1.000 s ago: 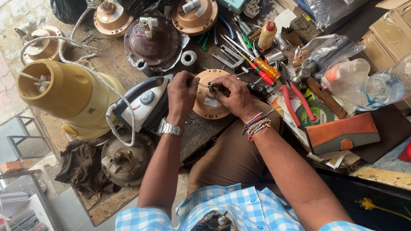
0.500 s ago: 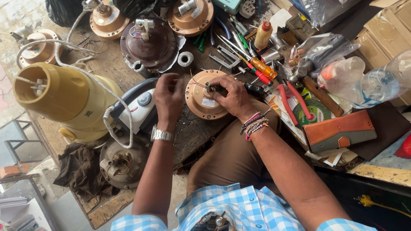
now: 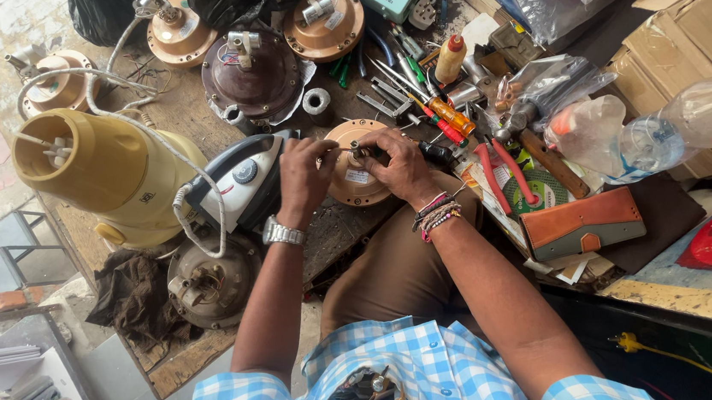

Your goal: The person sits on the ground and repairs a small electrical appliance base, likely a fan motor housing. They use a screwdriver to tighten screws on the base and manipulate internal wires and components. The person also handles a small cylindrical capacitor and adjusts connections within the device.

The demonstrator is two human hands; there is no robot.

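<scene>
Tan fan motor with white label, left hand and right hand both gripping it

The person wears a short-sleeved shirt in a blue-and-white check, its chest pocket stuffed with small dark and metallic odds and ends, over plain brown trousers. A silver metal wristwatch with a link band circles the wrist of the left hand. The wrist of the right hand carries a stack of thin beaded and thread bracelets in pink, white and dark tones.
</scene>
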